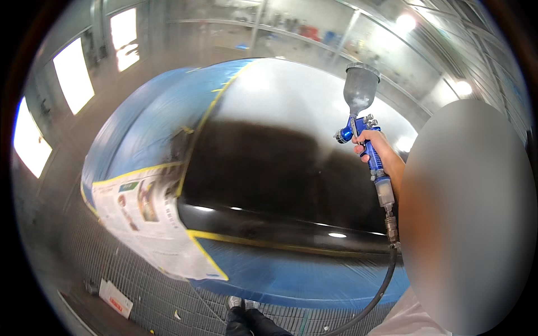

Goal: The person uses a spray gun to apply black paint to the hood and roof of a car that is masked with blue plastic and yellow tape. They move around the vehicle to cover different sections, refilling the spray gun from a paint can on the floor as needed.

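Note:
My right hand (374, 147) is closed around the grip of a blue spray gun (358, 131), fingers at the trigger. A grey paint cup (361, 87) sits upright on top of the gun. From the bottom of the grip, fittings lead to a dark air hose (380, 297) that curves down toward the lower edge. The gun is held above a car panel (263, 168), its nozzle toward the left. Glossy black shows on the near part, while the far part looks whitish with glare. My left hand is not in view. A blurred patch hides much of my right arm.
Blue plastic sheeting (140, 120), edged with yellow tape (216, 106), covers the surrounding bodywork. Taped newspaper (148, 224) hangs at the near left corner. Below is a grated floor (162, 302) with a white box (116, 298). Bright windows (74, 75) stand left; shelving lines the back.

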A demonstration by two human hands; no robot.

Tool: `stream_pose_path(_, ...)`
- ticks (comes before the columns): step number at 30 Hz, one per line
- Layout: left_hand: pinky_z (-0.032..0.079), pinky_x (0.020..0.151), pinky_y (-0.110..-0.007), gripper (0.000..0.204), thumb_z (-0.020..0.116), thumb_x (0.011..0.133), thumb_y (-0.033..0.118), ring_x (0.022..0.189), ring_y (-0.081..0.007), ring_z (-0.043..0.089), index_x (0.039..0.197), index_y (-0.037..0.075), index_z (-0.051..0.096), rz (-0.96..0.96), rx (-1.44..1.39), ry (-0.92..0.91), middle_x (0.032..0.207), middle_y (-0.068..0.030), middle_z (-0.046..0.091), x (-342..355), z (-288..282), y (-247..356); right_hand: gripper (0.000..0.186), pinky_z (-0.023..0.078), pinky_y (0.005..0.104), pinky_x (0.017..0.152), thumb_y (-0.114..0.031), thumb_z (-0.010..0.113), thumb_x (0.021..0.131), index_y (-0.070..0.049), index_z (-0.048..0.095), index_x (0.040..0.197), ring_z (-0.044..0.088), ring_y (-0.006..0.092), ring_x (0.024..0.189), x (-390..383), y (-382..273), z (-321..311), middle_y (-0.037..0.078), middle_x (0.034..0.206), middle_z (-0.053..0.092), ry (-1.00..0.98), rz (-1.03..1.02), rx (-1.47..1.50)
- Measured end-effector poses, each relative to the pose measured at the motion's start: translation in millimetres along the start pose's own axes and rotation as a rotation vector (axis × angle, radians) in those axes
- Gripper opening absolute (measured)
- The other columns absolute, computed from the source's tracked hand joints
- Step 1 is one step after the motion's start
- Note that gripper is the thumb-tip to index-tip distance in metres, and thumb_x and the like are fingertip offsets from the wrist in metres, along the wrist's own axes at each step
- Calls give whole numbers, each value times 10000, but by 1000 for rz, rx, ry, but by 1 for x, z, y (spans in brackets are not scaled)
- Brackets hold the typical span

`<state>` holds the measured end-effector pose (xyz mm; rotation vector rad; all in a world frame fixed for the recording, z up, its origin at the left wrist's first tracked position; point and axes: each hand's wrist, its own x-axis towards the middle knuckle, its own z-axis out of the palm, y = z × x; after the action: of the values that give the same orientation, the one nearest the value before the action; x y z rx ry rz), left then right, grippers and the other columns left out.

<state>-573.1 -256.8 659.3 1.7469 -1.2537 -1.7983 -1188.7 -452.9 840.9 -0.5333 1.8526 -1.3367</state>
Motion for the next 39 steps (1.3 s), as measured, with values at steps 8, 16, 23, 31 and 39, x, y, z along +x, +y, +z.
stream_pose_path(8, 321, 500, -304, 286, 635, 811, 45, 617, -94, 310, 647, 26, 401, 152, 121, -316, 601, -4, 306, 4, 41, 54, 139, 394, 238, 365, -97, 570, 745, 10, 571, 834, 534, 123, 547, -42, 11, -159, 68, 686, 539, 342, 32, -125)
stream_pose_path(16, 408, 556, -350, 260, 724, 764, 130, 608, -136, 417, 740, -44, 533, 111, 350, -507, 578, -96, 467, 5, 63, 80, 128, 447, 338, 369, -93, 578, 711, 16, 580, 778, 543, 212, 451, -33, 28, -287, 124, 597, 555, 782, 10, -409)
stream_pose_path(23, 436, 598, -360, 304, 689, 841, 243, 645, -152, 507, 829, -57, 643, -24, 539, -312, 651, -113, 595, 15, 48, 37, 113, 430, 330, 366, -101, 569, 707, 13, 566, 700, 525, 206, 421, -3, 12, -270, 128, 587, 559, 826, -13, -493)
stream_pose_path(31, 385, 485, -288, 396, 687, 880, 363, 524, -109, 419, 947, 23, 495, -143, -2, 62, 673, -43, 481, 27, 3, -56, 143, 398, 242, 352, -131, 591, 722, 4, 561, 757, 498, 126, 458, 38, -13, -144, 81, 594, 543, 325, 10, -75)
stream_pose_path(39, 375, 447, -272, 432, 677, 884, 381, 523, -109, 439, 986, 55, 413, -298, -304, 365, 698, -30, 458, 16, -17, -86, 94, 405, 263, 372, -84, 558, 722, 0, 526, 748, 509, 142, 477, 76, -32, 19, 87, 626, 535, 61, 8, 0)
